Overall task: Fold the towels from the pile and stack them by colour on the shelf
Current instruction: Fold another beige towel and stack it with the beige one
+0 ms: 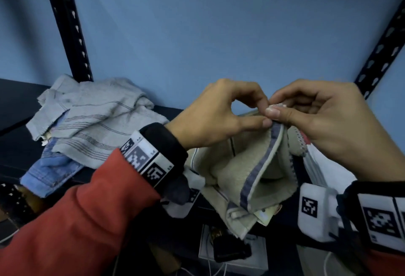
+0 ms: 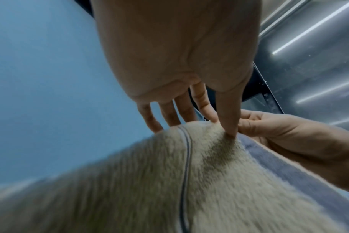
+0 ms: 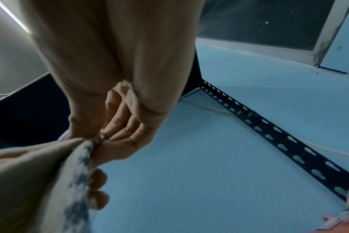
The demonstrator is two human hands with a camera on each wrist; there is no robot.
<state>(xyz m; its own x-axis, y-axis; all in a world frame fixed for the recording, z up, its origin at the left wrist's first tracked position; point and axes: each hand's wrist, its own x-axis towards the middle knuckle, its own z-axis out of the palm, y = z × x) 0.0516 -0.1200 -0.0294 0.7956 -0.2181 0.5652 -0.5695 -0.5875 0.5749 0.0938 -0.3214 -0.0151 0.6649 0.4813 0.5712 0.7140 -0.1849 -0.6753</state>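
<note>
Cream towel [image 1: 245, 174] with a blue-grey band along its edge is hanging in mid-air in front of the shelf [image 1: 15, 100], its top edge gathered up where the two hands are meeting. The left hand [image 1: 217, 113] is pinching that edge between thumb and forefinger, with its other fingers arching above; the left wrist view is showing the thumb pressing into the pile of the cloth. The right hand [image 1: 328, 117] is pinching the same edge just beside it, thumb on top and fingers curling round the stitched hem, and the two thumbs are touching. The lower part of the towel is drooping in loose folds below the wrists.

Farther left, a crumpled grey striped towel [image 1: 94, 117] is lying on the dark shelf, partly covering a blue towel [image 1: 50, 172] beneath it. Behind the right hand a white towel with pale stripes [image 1: 322, 166] is showing. Black perforated uprights [image 1: 68, 25] are framing the shelf against a blue wall [image 1: 219, 30]. Both wrists are wearing bands printed with black and white markers, and red sleeves [image 1: 76, 221] are covering the forearms.
</note>
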